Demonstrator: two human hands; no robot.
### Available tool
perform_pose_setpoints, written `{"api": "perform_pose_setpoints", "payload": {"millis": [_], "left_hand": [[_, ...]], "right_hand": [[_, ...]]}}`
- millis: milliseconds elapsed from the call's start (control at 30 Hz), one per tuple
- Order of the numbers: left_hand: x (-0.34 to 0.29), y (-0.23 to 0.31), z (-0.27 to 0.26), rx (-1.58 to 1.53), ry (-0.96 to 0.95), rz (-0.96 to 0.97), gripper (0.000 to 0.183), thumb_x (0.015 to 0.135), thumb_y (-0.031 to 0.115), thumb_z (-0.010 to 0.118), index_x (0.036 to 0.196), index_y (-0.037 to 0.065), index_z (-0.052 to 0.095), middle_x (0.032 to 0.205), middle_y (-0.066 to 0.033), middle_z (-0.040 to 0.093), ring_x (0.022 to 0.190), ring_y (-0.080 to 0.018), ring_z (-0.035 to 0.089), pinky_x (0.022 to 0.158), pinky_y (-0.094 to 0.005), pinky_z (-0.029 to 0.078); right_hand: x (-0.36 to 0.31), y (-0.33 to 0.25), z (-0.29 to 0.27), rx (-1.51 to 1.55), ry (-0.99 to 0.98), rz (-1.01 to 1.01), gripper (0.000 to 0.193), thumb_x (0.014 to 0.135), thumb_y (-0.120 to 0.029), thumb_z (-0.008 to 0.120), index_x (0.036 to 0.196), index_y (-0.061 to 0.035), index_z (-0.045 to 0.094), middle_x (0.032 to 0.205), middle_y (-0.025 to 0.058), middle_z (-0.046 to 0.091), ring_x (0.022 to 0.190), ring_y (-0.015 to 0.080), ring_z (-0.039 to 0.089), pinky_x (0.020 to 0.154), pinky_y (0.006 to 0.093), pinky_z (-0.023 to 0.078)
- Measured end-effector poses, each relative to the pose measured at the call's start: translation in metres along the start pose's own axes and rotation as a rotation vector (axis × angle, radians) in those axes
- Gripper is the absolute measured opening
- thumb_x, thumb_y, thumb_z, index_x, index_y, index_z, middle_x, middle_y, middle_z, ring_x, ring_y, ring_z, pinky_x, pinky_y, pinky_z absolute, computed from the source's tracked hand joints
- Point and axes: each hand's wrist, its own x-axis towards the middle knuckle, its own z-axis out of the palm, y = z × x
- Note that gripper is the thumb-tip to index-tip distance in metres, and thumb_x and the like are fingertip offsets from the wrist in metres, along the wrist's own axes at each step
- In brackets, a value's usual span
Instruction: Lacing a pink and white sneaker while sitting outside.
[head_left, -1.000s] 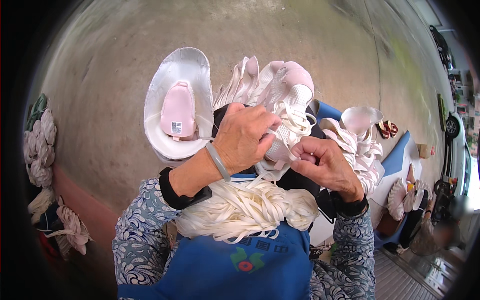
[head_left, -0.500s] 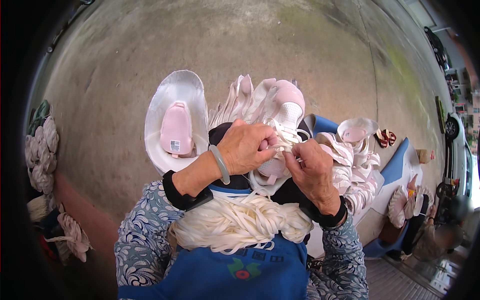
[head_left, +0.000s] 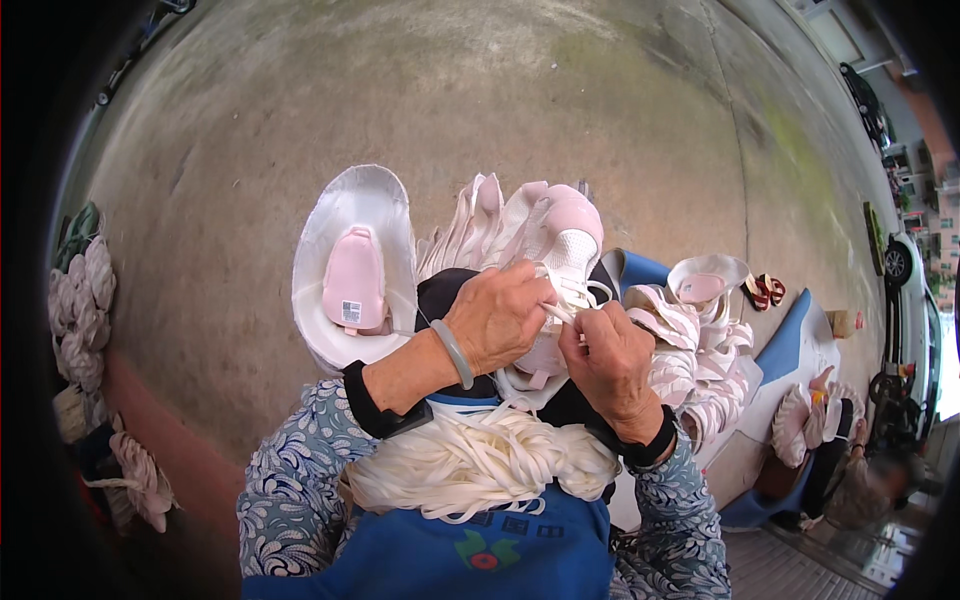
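A pink and white shoe upper (head_left: pixel 573 222) lies in front of me, its toe pointing away. Over its lace holes my left hand (head_left: pixel 497 318) is closed, pinching a white shoelace (head_left: pixel 566 296). My right hand (head_left: pixel 612 362) is closed on the lace too, close beside the left. The shoe's pink tongue (head_left: pixel 540 362) shows below the lace, between my hands. A thick bundle of cream-white laces (head_left: pixel 480 458) lies across my lap on a blue apron (head_left: pixel 430 545). The fingertips are partly hidden by the knuckles.
A white shell-shaped piece with a pink tongue pad (head_left: pixel 355 265) stands at left. Stacked uppers (head_left: pixel 470 225) lie behind my left hand, more uppers (head_left: pixel 700 350) at right. Sandals (head_left: pixel 765 291) and a blue-and-white sheet (head_left: pixel 785 345) lie farther right. Bundled uppers (head_left: pixel 85 300) sit far left.
My hands have moved slightly closer together over the lace, and the fingers have shifted on it. The whole view has tilted a little, so the shoe sits lower in it.
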Motion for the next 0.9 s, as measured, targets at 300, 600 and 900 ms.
{"api": "perform_pose_setpoints", "payload": {"millis": [300, 600, 900], "left_hand": [[0.013, -0.010, -0.024, -0.337, -0.371, -0.183, 0.018, 0.087, 0.019, 0.064, 0.086, 0.001, 0.063, 0.083, -0.0101, 0.055, 0.076, -0.0243, 0.055, 0.071, -0.0334, 0.044], [0.009, -0.004, -0.033, -0.435, -0.385, -0.252, 0.014, 0.085, 0.015, 0.069, 0.084, 0.003, 0.062, 0.082, -0.0023, 0.053, 0.076, -0.0124, 0.050, 0.071, -0.0265, 0.042], [0.005, 0.005, -0.035, -0.358, -0.402, -0.294, 0.014, 0.085, 0.014, 0.071, 0.087, 0.001, 0.064, 0.079, -0.0020, 0.059, 0.071, -0.0095, 0.054, 0.065, -0.0248, 0.044]], "right_hand": [[-0.005, 0.007, -0.001, 0.060, 0.000, 0.025, 0.017, 0.072, -0.004, 0.072, 0.075, -0.0063, 0.056, 0.065, 0.0075, 0.048, 0.051, 0.0239, 0.053, 0.046, 0.0342, 0.042], [-0.023, 0.016, -0.032, 0.433, -0.368, 0.472, 0.020, 0.083, -0.013, 0.071, 0.098, -0.0028, 0.064, 0.081, 0.0102, 0.065, 0.060, 0.0202, 0.059, 0.056, 0.0314, 0.049], [-0.023, 0.015, -0.015, 0.331, -0.239, 0.349, 0.026, 0.082, -0.010, 0.069, 0.106, -0.0055, 0.063, 0.086, 0.0133, 0.065, 0.077, 0.0311, 0.066, 0.064, 0.0382, 0.053]]}}
